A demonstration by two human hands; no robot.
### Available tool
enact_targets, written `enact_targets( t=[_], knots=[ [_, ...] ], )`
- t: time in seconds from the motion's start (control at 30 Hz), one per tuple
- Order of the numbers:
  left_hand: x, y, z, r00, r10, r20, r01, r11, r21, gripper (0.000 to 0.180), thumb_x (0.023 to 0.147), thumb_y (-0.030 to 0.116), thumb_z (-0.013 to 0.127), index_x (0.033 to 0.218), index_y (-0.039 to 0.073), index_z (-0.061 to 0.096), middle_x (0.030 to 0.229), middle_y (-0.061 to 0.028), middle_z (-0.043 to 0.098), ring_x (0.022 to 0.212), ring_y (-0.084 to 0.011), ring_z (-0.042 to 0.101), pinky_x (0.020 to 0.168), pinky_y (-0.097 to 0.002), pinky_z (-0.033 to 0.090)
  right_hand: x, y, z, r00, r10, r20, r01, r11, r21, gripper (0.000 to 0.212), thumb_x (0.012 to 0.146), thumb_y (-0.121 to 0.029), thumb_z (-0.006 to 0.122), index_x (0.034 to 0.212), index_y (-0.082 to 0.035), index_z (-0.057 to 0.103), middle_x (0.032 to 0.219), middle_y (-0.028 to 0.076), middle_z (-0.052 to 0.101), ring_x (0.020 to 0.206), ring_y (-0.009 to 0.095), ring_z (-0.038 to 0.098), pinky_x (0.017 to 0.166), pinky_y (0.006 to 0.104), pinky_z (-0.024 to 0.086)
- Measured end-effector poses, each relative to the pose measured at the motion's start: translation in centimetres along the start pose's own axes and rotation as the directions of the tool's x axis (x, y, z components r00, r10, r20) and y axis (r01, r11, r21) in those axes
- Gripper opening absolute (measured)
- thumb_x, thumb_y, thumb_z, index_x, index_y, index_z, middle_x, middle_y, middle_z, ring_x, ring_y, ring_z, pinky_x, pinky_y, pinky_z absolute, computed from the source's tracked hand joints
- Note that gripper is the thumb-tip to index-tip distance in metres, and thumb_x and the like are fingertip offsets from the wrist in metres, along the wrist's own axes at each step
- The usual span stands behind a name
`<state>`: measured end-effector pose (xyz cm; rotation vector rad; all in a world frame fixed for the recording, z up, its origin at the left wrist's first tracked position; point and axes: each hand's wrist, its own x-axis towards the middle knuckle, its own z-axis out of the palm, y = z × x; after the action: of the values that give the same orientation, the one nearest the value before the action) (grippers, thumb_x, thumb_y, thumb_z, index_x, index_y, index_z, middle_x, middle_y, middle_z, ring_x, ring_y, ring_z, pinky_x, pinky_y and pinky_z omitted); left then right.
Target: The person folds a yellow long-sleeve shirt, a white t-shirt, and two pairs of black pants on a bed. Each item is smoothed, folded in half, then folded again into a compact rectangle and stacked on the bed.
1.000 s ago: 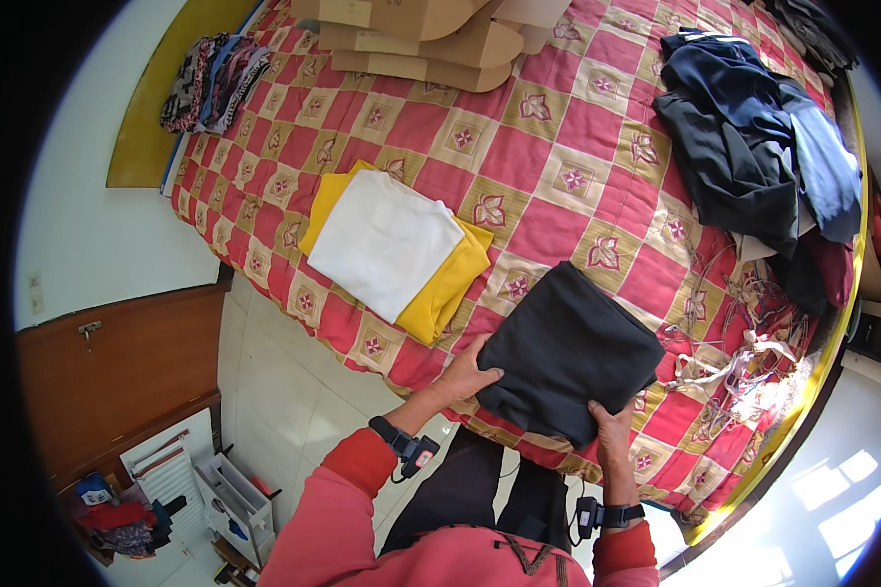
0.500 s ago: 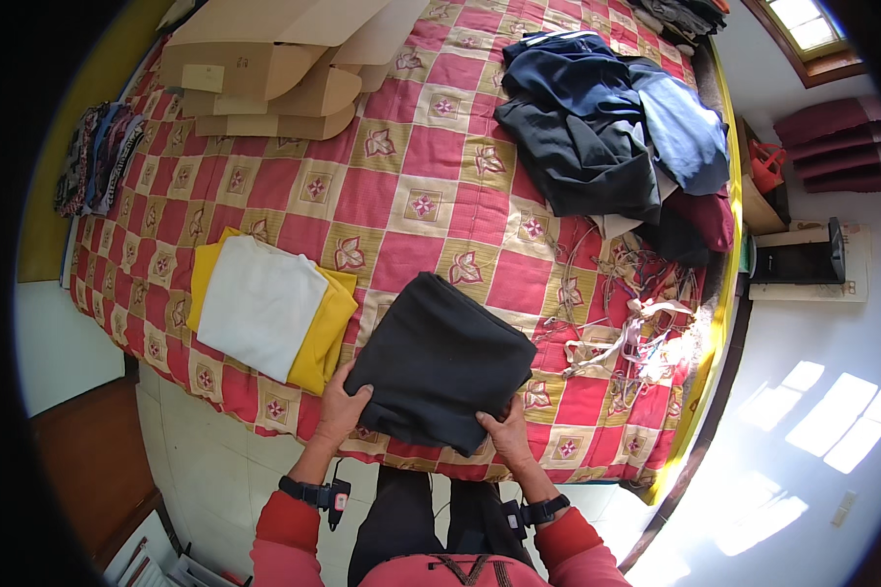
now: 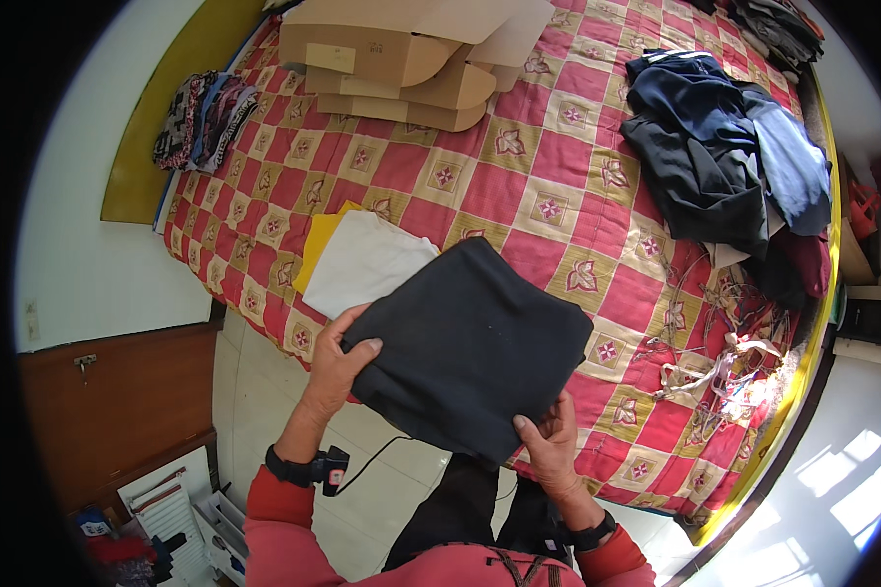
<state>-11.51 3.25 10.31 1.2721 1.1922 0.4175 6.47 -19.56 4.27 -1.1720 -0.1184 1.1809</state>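
Observation:
A folded black garment [image 3: 470,338] is raised in front of me, above the near edge of the bed. Its left corner is gripped by my left hand [image 3: 337,357], thumb on top and fingers underneath. My right hand [image 3: 552,445] pinches the near right edge the same way. Behind the garment lie a folded white garment [image 3: 367,259] and a yellow one [image 3: 318,249] beneath it, both partly covered from view by the black cloth.
Flattened cardboard boxes [image 3: 401,73] are stacked at the far side of the checked bedspread [image 3: 519,205]. Dark and blue clothes [image 3: 700,147] lie heaped at the right, with tangled cords and straps [image 3: 724,377] nearer. Patterned folded clothes [image 3: 206,117] sit at the left edge.
Both hands have lifted the black garment off the bed and brought it up and left, toward the white and yellow pile. My view has turned to the left.

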Motion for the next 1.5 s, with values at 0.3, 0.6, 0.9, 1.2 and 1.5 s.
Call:
enact_targets(
  t=[0.3, 0.6, 0.9, 1.2, 1.5],
  knots=[
    [4.3, -2.9, -14.3, 0.940, 0.182, -0.288, -0.068, 0.929, 0.363, 0.053, 0.084, 0.016, 0.060, 0.133, -0.001, 0.051, 0.128, -0.0161, 0.056, 0.117, -0.0232, 0.053, 0.101, -0.0312, 0.040, 7.5, 7.4, 10.0, 0.972, 0.062, 0.228, -0.009, 0.974, -0.228, 0.067, 0.088, 0.002, 0.059, 0.144, 0.000, 0.023, 0.135, 0.017, 0.045, 0.119, 0.023, 0.051, 0.098, 0.0340, 0.045],
    [6.1, -8.5, -1.2, 0.779, 0.609, 0.149, -0.369, 0.253, 0.894, 0.056, 0.084, 0.018, 0.062, 0.137, 0.009, 0.047, 0.137, -0.0141, 0.047, 0.132, -0.0307, 0.040, 0.112, -0.0485, 0.025, 4.0, 11.8, -5.6, 0.972, 0.232, 0.026, -0.190, 0.851, -0.489, 0.024, 0.094, 0.000, 0.052, 0.118, 0.001, 0.051, 0.103, 0.009, 0.062, 0.096, 0.016, 0.063, 0.086, 0.0259, 0.049],
    [5.8, -7.4, 7.3, 0.774, 0.633, 0.023, -0.275, 0.303, 0.913, 0.087, 0.069, 0.016, 0.079, 0.144, 0.007, 0.035, 0.147, -0.0196, 0.031, 0.136, -0.0341, 0.032, 0.113, -0.0522, 0.022, 3.2, 7.7, -15.6, 0.989, 0.046, -0.143, -0.134, 0.707, -0.694, 0.010, 0.089, -0.004, 0.055, 0.099, -0.003, 0.054, 0.074, 0.009, 0.063, 0.067, 0.018, 0.063, 0.064, 0.0315, 0.052],
    [6.7, -12.0, 1.4, 0.851, 0.518, -0.085, -0.186, 0.449, 0.874, 0.041, 0.092, 0.019, 0.061, 0.127, 0.000, 0.053, 0.122, -0.0161, 0.058, 0.111, -0.0290, 0.056, 0.096, -0.0356, 0.043, 4.8, 6.3, -16.3, 0.969, 0.221, -0.111, -0.247, 0.863, -0.441, 0.008, 0.088, -0.007, 0.055, 0.095, -0.003, 0.055, 0.070, 0.005, 0.061, 0.064, 0.012, 0.062, 0.059, 0.0261, 0.052],
    [7.1, -9.4, 0.3, 0.949, 0.271, -0.163, -0.073, 0.689, 0.721, 0.061, 0.080, 0.027, 0.072, 0.131, -0.001, 0.050, 0.123, -0.0187, 0.057, 0.112, -0.0318, 0.057, 0.097, -0.0354, 0.043, 4.7, -6.7, -25.9, 0.964, -0.020, -0.264, -0.265, -0.038, -0.963, 0.023, 0.074, 0.001, 0.061, 0.092, -0.006, 0.047, 0.083, 0.017, 0.063, 0.078, 0.036, 0.064, 0.069, 0.0481, 0.047]
  ],
)
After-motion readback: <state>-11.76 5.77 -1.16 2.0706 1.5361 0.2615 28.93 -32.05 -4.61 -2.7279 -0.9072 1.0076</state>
